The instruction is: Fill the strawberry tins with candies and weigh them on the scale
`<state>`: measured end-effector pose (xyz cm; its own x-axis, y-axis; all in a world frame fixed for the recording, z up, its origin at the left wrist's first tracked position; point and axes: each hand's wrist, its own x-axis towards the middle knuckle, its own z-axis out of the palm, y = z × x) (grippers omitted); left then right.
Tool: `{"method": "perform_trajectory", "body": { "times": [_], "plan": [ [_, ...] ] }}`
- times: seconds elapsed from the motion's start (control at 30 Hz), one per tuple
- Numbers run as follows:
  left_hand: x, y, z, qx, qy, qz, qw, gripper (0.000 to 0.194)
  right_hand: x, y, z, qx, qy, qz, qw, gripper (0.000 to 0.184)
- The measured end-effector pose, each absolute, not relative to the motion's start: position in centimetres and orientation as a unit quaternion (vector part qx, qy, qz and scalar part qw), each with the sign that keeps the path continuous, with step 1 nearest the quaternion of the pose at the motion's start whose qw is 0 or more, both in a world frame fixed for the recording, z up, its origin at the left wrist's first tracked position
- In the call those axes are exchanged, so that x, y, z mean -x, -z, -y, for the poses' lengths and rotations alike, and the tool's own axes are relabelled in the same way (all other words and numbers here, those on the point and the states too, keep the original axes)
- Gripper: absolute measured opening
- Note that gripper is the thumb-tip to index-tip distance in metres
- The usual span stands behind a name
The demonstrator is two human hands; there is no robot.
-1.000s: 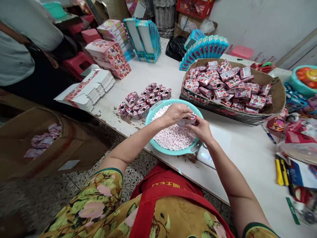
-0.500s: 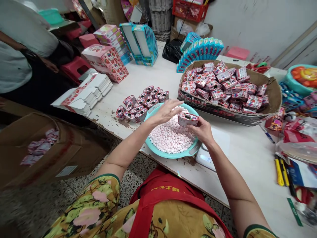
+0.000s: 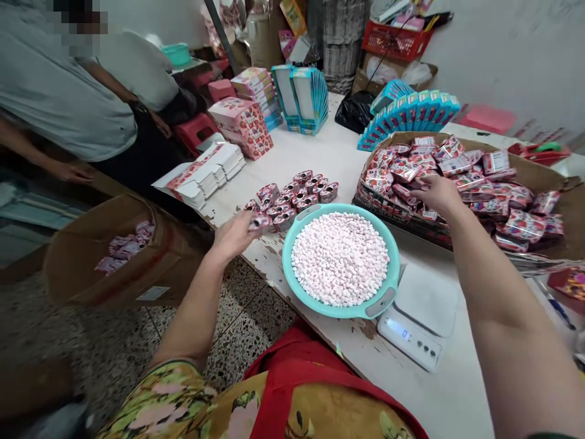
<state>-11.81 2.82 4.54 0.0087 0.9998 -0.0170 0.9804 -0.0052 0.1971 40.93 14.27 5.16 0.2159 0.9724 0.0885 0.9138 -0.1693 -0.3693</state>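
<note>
My left hand (image 3: pixel 233 236) is closed on a small printed box (image 3: pixel 259 223) with a dark opening in its top, at the near left edge of a group of similar open-topped boxes (image 3: pixel 299 196). My right hand (image 3: pixel 439 194) reaches over the carton (image 3: pixel 569 225) of small strawberry-print boxes (image 3: pixel 475 183). Its fingers are apart and touch the boxes near the left end; no box is clearly gripped. Between my hands, a turquoise basin (image 3: pixel 289 268) holds many small pale pink-and-white candies (image 3: pixel 340 259).
A digital scale (image 3: pixel 411 335) showing 0 lies right of the basin. Flat white cartons (image 3: pixel 205 174), strawberry boxes (image 3: pixel 244 125) and blue display boxes (image 3: pixel 301 97) stand farther back. A large cardboard box (image 3: pixel 169 262) is at the left, near a co-worker (image 3: pixel 68 97).
The small box has passed from over the basin to the left, now in my left hand. My right hand has moved away to the carton. The view has shifted left.
</note>
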Motion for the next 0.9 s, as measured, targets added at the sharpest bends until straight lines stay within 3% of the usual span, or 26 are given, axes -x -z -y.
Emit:
{"method": "perform_trajectory", "body": {
  "times": [0.07,0.17,0.3,0.37,0.43,0.53,0.6,0.73,0.9],
  "plan": [
    [12.7,-1.2,-2.8,-0.7,-0.013,-0.706,0.11,0.035,-40.5,-4.5,-15.9,0.755,-0.094,0.646,0.058,0.05],
    [11.1,3.5,-3.4,-0.692,-0.033,-0.707,0.142,0.042,-38.3,-3.5,-16.8,0.774,-0.052,0.631,-0.034,0.05],
    [8.7,5.3,-4.1,-0.66,-0.114,-0.737,0.087,0.06,-37.6,-3.9,-16.2,0.789,-0.036,0.613,-0.015,0.037],
    [7.9,4.2,-4.0,-0.66,-0.157,-0.732,0.055,0.056,-39.2,-4.7,-14.9,0.792,-0.059,0.606,0.038,0.024],
    [6.6,2.9,-3.7,-0.684,-0.218,-0.695,0.042,0.047,-41.2,-5.5,-12.9,0.783,-0.122,0.582,0.18,0.019],
    [2.7,1.7,-3.6,-0.774,-0.223,-0.585,0.098,0.048,-42.4,-6.1,-9.0,0.67,-0.285,0.484,0.485,0.031],
    [-0.8,1.7,-3.7,-0.823,-0.149,-0.528,0.15,0.054,-41.1,-5.8,-6.2,0.596,-0.355,0.411,0.591,0.039],
    [-6.8,1.9,-2.9,-0.838,-0.066,-0.511,0.177,0.065,-35.5,-4.1,-1.5,0.553,-0.436,0.351,0.617,0.049],
    [-9.6,1.0,-0.1,-0.816,-0.081,-0.519,0.242,0.047,-30.2,-2.7,2.5,0.565,-0.473,0.365,0.569,0.061]
  ]
}}
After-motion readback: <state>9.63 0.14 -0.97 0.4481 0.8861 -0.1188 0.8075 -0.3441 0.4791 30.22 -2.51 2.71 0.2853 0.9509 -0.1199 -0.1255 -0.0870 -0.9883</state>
